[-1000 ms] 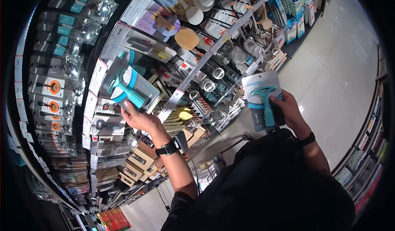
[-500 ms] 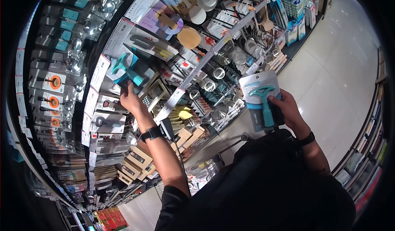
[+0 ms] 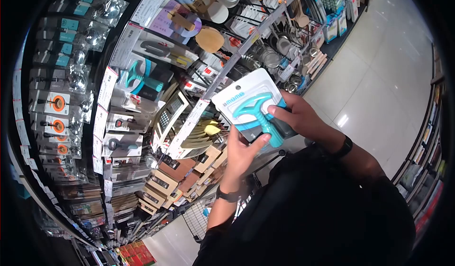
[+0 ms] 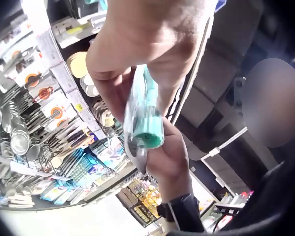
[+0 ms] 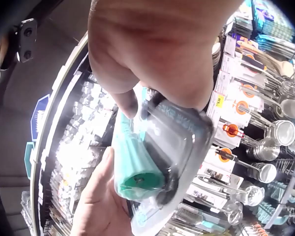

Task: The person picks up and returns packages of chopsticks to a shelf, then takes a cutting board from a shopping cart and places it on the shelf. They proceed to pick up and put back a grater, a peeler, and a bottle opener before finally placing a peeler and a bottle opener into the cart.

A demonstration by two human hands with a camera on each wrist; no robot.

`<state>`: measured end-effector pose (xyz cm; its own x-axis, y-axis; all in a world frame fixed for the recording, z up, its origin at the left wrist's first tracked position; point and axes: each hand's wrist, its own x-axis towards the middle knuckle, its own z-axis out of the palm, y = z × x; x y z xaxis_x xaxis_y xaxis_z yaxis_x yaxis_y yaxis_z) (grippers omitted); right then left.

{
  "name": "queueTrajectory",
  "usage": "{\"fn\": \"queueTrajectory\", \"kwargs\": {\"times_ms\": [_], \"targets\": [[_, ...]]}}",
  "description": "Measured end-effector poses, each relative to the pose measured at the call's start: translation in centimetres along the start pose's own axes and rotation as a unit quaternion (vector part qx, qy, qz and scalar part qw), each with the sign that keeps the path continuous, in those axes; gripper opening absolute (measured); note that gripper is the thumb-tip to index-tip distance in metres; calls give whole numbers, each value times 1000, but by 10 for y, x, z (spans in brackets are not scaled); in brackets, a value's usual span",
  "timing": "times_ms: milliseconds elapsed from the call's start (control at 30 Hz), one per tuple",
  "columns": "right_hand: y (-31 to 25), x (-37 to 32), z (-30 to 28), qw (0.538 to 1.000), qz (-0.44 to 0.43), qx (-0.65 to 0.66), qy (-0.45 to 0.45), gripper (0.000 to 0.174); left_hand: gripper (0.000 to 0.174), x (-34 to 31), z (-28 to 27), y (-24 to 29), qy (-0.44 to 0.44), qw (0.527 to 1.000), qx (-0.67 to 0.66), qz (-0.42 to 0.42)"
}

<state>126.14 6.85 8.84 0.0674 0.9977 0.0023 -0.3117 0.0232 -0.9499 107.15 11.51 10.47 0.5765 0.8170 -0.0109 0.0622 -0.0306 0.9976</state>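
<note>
A blister pack [image 3: 246, 93] with a teal peeler-shaped tool [image 3: 259, 112] is held in front of the body by both hands. My left hand [image 3: 241, 154] pinches its lower left edge, thumb over the front. The right hand [image 3: 305, 116] grips the right edge, its thumb on the plastic beside the tool. In the left wrist view the pack [image 4: 137, 118] appears edge-on between the two hands; the right wrist view shows the tool's ribbed teal handle end [image 5: 137, 172]. A similar teal pack [image 3: 142, 78] hangs on the rack at the left.
Racks hold packaged ladles, a wooden spatula [image 3: 209, 39], strainers and boxed items [image 3: 163, 183]. Price-tag rails [image 3: 187, 128] run diagonally beside the hands. A wire cart [image 3: 195, 218] stands below. Tiled floor [image 3: 355, 76] lies to the right, with another shelf [image 3: 417, 166] beyond.
The left hand has left the hanging teal pack and come across to the held one. The right hand has brought its pack leftward, and the pack is now tilted.
</note>
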Motion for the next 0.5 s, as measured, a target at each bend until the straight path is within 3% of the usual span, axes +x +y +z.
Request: {"fn": "queueTrajectory", "kwargs": {"times_ms": [100,133,233,367,500], "targets": [[13,9,-2,997,-53,-48,-31,32,48,6,-23,0,105,993,-48,25],[23,11,-2,998,-64,-10,-23,34,46,10,-34,4,147,987,-56,41],[7,5,-3,998,-8,41,-50,34,37,27,-79,9,263,952,-104,120],[15,3,-11,998,14,23,-57,30,26,44,-141,27,335,913,-84,219],[27,2,-21,998,12,21,-54,27,23,49,-166,42,392,866,-10,309]]}}
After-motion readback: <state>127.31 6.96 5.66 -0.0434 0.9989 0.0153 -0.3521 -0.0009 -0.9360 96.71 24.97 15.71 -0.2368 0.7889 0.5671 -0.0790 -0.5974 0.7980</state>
